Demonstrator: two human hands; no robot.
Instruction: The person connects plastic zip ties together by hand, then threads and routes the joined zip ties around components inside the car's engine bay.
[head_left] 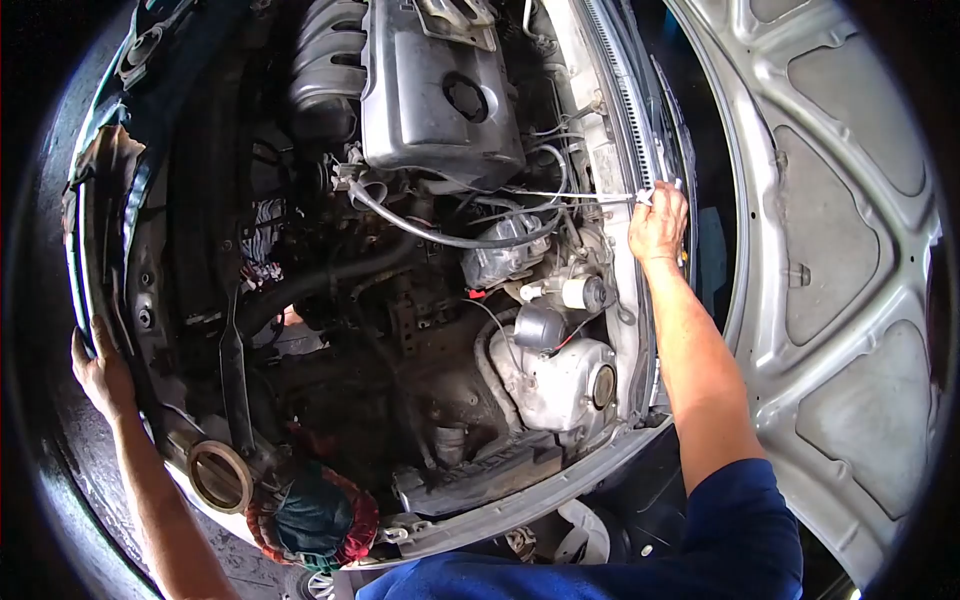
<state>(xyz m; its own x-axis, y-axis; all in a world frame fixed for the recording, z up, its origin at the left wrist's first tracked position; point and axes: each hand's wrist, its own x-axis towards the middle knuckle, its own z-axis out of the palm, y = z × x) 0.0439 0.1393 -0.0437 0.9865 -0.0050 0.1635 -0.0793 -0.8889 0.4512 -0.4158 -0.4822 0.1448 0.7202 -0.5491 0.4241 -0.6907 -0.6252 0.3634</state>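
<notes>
At the cowl on the right side of the engine bay, my right hand (660, 222) is closed, its fingers pinched on a small white piece (646, 196) at the end of a thin light cable. My left hand (103, 372) rests on the front edge of the car body (84, 290) at the far left, its fingers hooked over the rim; whether they grip anything else is hidden. Between the hands lies the open engine bay, with the grey engine cover (430, 110) at the top and a curved black hose (440, 238) below it.
The raised hood (850, 240) fills the right side. A white fluid reservoir (560, 385) and a brake fluid cup (580, 293) sit at lower right of the bay. A brown ring (220, 477) and a dark green and red cloth (315, 515) lie on the near fender.
</notes>
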